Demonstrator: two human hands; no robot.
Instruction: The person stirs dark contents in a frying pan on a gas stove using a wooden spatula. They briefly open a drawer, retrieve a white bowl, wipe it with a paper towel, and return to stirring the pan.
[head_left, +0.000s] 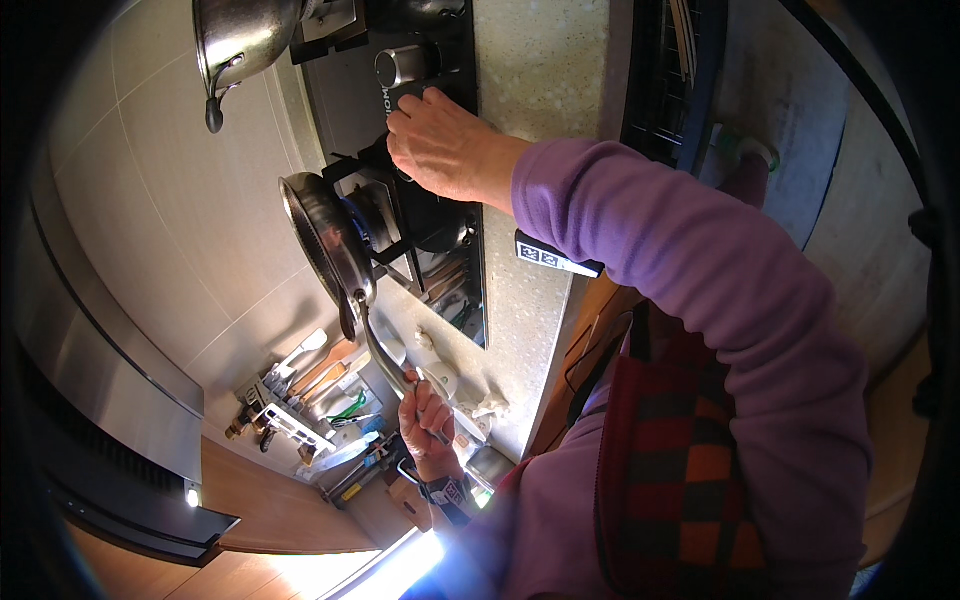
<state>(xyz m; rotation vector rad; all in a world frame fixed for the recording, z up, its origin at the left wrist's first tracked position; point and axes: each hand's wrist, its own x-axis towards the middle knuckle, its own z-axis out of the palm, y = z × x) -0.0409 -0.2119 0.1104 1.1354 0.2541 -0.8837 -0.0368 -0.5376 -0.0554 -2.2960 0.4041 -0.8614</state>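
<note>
My left hand (426, 424) is wrapped around the long metal handle of a frying pan (330, 236). The pan, with a textured inner surface, is over a gas burner (365, 221) with a blue flame showing under it. Across the black hob panel (341, 90), the curled fingers of my right hand (439, 142) close around a stove knob, which the hand almost fully hides. Beside that hand, a second silver knob (405, 67) stands uncovered.
A metal pot (244, 37) with a handle stands at the other burner. Utensils fill a white rack (300, 427) by the tiled wall (187, 172). Bowls (439, 379) sit on the speckled counter (517, 315). The range hood (120, 375) hangs above.
</note>
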